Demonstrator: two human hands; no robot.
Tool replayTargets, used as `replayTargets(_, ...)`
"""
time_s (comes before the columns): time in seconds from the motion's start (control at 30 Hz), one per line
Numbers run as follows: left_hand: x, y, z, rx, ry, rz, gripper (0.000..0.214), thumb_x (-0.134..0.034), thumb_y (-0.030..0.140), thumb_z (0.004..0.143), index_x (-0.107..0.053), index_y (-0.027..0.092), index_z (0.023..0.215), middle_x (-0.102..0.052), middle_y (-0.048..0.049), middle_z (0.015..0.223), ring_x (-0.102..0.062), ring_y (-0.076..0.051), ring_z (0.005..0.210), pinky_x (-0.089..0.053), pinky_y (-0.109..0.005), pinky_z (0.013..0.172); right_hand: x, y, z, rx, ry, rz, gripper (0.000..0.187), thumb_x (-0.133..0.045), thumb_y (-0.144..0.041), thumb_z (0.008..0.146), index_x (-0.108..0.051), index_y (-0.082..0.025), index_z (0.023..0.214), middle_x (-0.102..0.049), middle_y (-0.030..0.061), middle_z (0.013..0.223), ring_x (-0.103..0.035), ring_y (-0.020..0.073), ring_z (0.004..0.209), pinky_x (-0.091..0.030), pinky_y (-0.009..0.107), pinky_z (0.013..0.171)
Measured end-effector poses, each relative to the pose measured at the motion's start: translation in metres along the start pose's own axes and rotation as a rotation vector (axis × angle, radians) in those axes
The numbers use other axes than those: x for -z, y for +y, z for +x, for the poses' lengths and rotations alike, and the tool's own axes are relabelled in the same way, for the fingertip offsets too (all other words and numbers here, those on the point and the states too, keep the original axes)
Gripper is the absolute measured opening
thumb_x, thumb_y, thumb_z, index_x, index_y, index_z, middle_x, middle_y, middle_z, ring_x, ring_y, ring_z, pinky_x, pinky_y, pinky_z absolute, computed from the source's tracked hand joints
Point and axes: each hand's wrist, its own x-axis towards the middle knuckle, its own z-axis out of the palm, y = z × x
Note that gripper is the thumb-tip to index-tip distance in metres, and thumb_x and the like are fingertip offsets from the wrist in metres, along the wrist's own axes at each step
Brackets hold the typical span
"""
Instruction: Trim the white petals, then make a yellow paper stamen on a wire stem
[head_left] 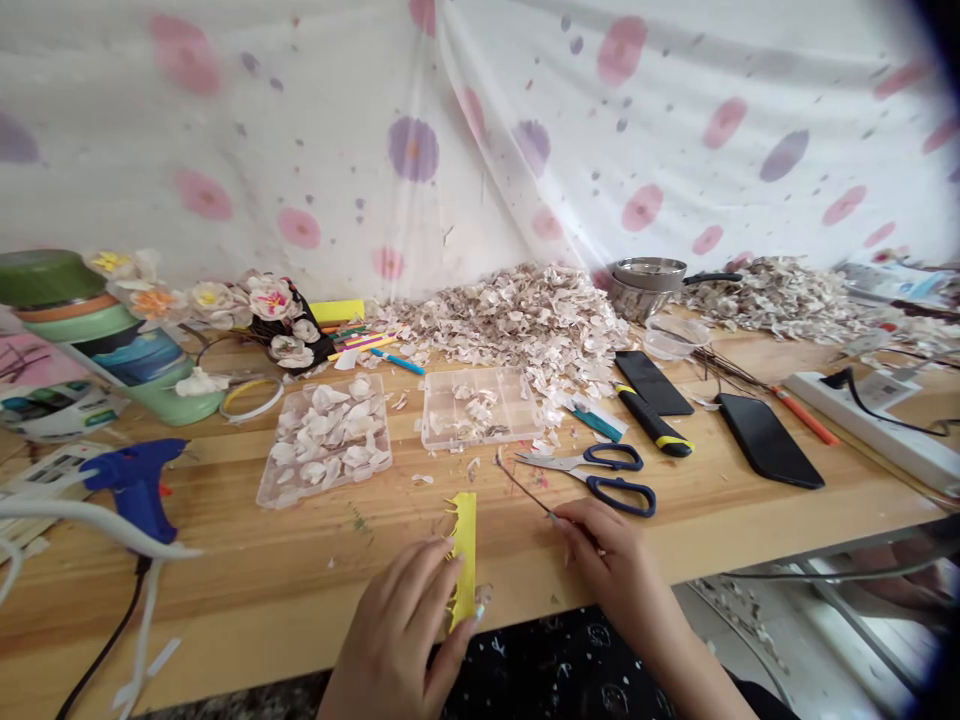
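A yellow strip of paper (466, 550), its left edge cut into a fringe, lies at the table's front edge. My left hand (409, 610) has its fingers closed on it, with the thumb at its lower end. Pinched in my right hand (607, 550) is a thin dark wire stem (529, 492) with a small pale tip, pointing up and left. Scissors (592, 468) with dark blue handles rest just beyond that hand, blades to the left. Two clear plastic boxes stand farther back: the left box (268, 490) is full of pale petals (330, 430), the right box (525, 392) holds fewer.
A large heap of pale petals (525, 320) lies against the curtain. On the right are a cutter knife (654, 422), two phones (769, 440) and a power strip (885, 425). A blue glue gun (139, 485), cables and a vase of flowers (274, 300) are on the left.
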Motion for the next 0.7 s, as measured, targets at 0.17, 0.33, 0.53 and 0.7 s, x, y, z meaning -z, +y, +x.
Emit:
replayTargets(0.17,-0.008,-0.005,-0.004,-0.176,-0.1,0.059,0.055,-0.043,0.054,0.095,-0.063,0.011,0.123,-0.071,-0.0079,0.125,-0.06,-0.023,0.117,-0.044,-0.029,0.094,-0.004,0.002,0.009,0.178,-0.035,-0.159,0.027,-0.044,-0.019,0.097,-0.071,-0.018,0.093,-0.069,0.0106,0.09,-0.069,0.0214,0.081,-0.057,0.031,0.071)
replayTargets(0.33,-0.012,-0.008,-0.009,-0.246,-0.122,0.071,0.059,-0.046,0.06,0.092,-0.066,0.014,0.122,-0.071,-0.0056,0.124,-0.059,-0.02,0.116,-0.038,-0.027,0.101,-0.002,0.005,0.016,0.295,-0.131,-0.342,0.03,-0.04,-0.016,0.098,-0.07,-0.017,0.099,-0.069,0.0109,0.093,-0.068,0.0203,0.078,-0.058,0.031,0.071)
replayTargets(0.53,-0.014,-0.007,-0.009,-0.202,-0.122,0.003,0.046,-0.048,0.047,0.096,-0.065,0.015,0.123,-0.071,-0.0032,0.126,-0.058,-0.017,0.118,-0.034,-0.027,0.105,-0.004,0.005,0.013,0.368,-0.134,-0.387,0.031,-0.04,-0.019,0.099,-0.07,-0.016,0.1,-0.07,0.0118,0.092,-0.069,0.021,0.077,-0.058,0.031,0.07)
replayTargets(0.7,-0.014,-0.007,-0.008,-0.189,-0.122,0.004,0.042,-0.045,0.043,0.098,-0.066,0.017,0.123,-0.071,-0.0019,0.124,-0.057,-0.015,0.12,-0.035,-0.025,0.105,-0.011,0.006,0.008,0.313,-0.132,-0.321,0.03,-0.042,-0.021,0.099,-0.072,-0.019,0.101,-0.07,0.01,0.09,-0.069,0.019,0.076,-0.059,0.03,0.074)
